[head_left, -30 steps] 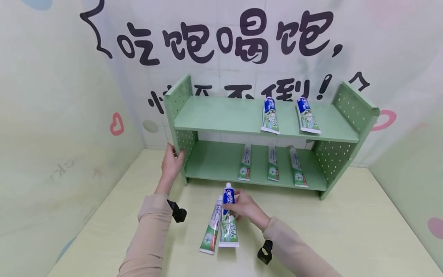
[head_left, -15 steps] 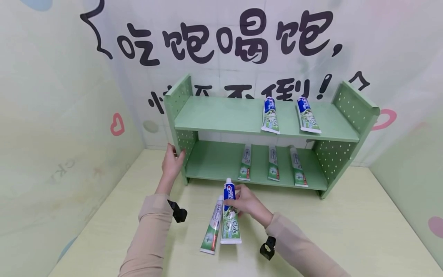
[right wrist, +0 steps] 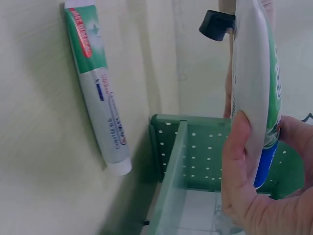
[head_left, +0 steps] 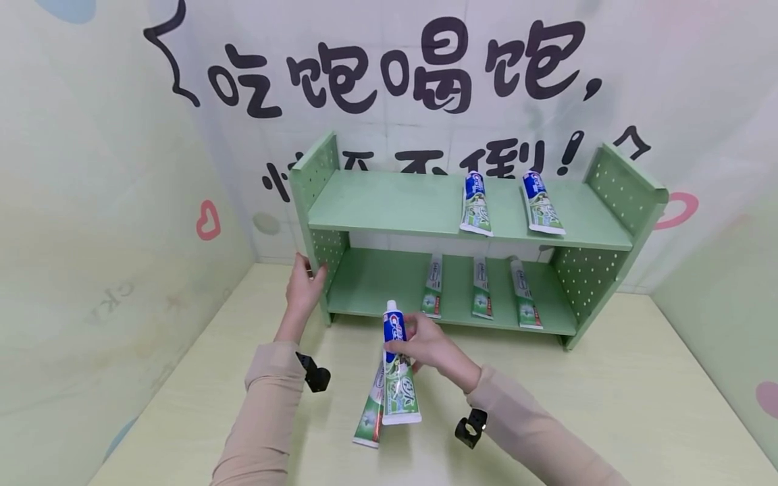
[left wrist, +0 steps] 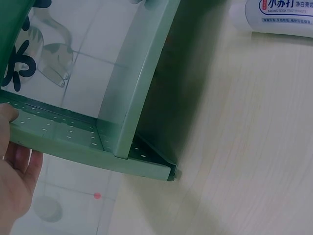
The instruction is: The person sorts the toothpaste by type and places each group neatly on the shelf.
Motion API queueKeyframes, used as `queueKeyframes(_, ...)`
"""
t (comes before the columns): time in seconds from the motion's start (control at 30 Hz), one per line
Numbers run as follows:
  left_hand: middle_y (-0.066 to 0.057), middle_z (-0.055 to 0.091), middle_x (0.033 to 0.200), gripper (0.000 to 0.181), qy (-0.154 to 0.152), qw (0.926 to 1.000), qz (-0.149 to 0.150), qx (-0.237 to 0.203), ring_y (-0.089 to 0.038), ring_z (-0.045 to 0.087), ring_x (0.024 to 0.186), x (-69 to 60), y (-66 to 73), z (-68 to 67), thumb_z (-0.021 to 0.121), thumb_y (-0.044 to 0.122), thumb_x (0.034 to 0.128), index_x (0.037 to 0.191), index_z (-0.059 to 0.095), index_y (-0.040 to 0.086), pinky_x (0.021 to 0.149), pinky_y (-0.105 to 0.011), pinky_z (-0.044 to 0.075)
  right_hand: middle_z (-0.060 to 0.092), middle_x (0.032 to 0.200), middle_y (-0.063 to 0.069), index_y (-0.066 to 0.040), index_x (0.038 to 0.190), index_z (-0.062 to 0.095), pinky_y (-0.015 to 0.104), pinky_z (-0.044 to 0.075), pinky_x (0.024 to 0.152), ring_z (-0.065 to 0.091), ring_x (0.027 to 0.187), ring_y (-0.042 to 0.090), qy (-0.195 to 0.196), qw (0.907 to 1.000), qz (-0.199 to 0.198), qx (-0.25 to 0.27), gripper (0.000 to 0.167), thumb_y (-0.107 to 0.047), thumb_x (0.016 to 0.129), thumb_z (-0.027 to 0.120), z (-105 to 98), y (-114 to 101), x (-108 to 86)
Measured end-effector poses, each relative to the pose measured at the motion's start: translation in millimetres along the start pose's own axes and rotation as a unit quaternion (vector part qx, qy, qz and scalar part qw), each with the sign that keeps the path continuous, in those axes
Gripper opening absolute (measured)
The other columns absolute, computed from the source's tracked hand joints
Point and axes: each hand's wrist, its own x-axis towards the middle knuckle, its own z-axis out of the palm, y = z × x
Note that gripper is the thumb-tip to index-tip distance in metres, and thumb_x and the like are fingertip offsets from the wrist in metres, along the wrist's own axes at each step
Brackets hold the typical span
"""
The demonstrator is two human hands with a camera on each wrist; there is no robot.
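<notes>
My right hand [head_left: 428, 341] holds a blue-and-green toothpaste tube [head_left: 401, 388] between thumb and fingers, cap up, above the table. In the right wrist view this tube [right wrist: 257, 78] shows its white back. Partly behind it in the head view, a grey-and-green toothpaste tube [head_left: 369, 422] lies on the table; the right wrist view shows that flat tube [right wrist: 100, 93] whole. With my left hand [head_left: 302, 287] I grip the left side panel of a green two-tier shelf [head_left: 383, 202]. The left wrist view shows the thumb [left wrist: 9, 111] on the panel's inner side and the fingers outside.
Two blue-and-green tubes [head_left: 475, 206] lie on the upper tier, right of its middle. The lower tier bears three grey-and-green tubes [head_left: 482, 287]. A wall [head_left: 389, 128] with black lettering stands behind the shelf, on the pale table [head_left: 632, 405].
My right hand has lifted the blue-and-green tube a little upward and moved it left, so it now overlaps the grey-and-green tube in view. My left hand stays on the shelf panel.
</notes>
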Motion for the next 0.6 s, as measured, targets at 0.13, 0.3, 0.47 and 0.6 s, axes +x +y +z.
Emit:
queueKeyframes(0.13, -0.019, 0.050, 0.121, 0.036, -0.001, 1.0000, 0.000, 0.000, -0.034, 0.048, 0.118, -0.7, 0.8, -0.2, 0.044, 0.028, 0.0946, 0.119, 0.036, 0.003, 0.094, -0.051, 0.044, 0.052, 0.095, 0.017, 0.004, 0.130, 0.035, 0.031, 0.055, 0.049, 0.060, 0.069, 0.020, -0.002, 1.0000, -0.006, 0.001, 0.066, -0.015, 0.077, 0.071, -3, -9, -1.1)
queueKeyframes(0.3, -0.019, 0.050, 0.122, 0.037, -0.002, 1.0000, -0.005, 0.005, -0.035, 0.049, 0.116, -1.5, 2.6, -0.3, 0.044, 0.029, 0.0944, 0.119, 0.036, 0.003, 0.093, -0.051, 0.044, 0.053, 0.097, 0.017, 0.000, 0.132, 0.034, 0.030, 0.055, 0.050, 0.061, 0.069, 0.020, -0.005, 0.9999, -0.012, -0.010, 0.067, -0.018, 0.078, 0.070, -7, -21, -2.3)
queueKeyframes(0.47, -0.020, 0.051, 0.121, 0.038, 0.000, 0.9999, -0.010, 0.009, -0.035, 0.050, 0.116, -1.6, 3.2, -1.3, 0.044, 0.030, 0.0943, 0.119, 0.037, 0.003, 0.092, -0.051, 0.045, 0.051, 0.100, 0.016, -0.002, 0.133, 0.034, 0.030, 0.055, 0.051, 0.060, 0.071, 0.021, -0.003, 0.9998, -0.014, -0.014, 0.067, -0.018, 0.079, 0.070, -10, -35, -3.1)
queueKeyframes(0.6, -0.020, 0.051, 0.121, 0.038, -0.001, 0.9999, -0.011, 0.008, -0.035, 0.049, 0.116, -2.3, 3.6, -2.2, 0.044, 0.030, 0.0945, 0.119, 0.037, 0.002, 0.093, -0.051, 0.044, 0.051, 0.100, 0.015, -0.003, 0.133, 0.035, 0.031, 0.055, 0.050, 0.061, 0.072, 0.022, 0.002, 0.9997, -0.020, -0.015, 0.067, -0.018, 0.078, 0.071, -14, -45, -3.0)
